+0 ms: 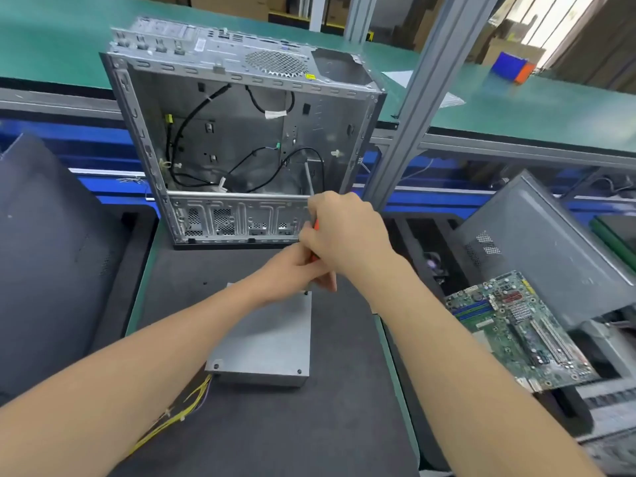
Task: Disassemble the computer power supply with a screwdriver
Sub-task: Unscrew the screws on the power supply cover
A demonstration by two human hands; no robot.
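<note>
Power supply [265, 339]: stiff steel box, probably heavyish, slick lid; hold side walls, not wires [179, 407]. At its far corner, right hand [344, 232] grips screwdriver [314, 224], left hand [292, 277] pinches shaft.

Power supply [263, 339] on mat [309, 425], case [241, 132] behind, motherboard [516, 328] right

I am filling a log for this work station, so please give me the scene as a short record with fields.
workpiece: power supply, lying flat on the dark mat, yellow wires at its near left corner
tool: screwdriver, orange handle, tip at the far right corner
right hand: grips the handle
left hand: holds the screwdriver lower down
behind: computer case, upright, side open
right: motherboard
</note>
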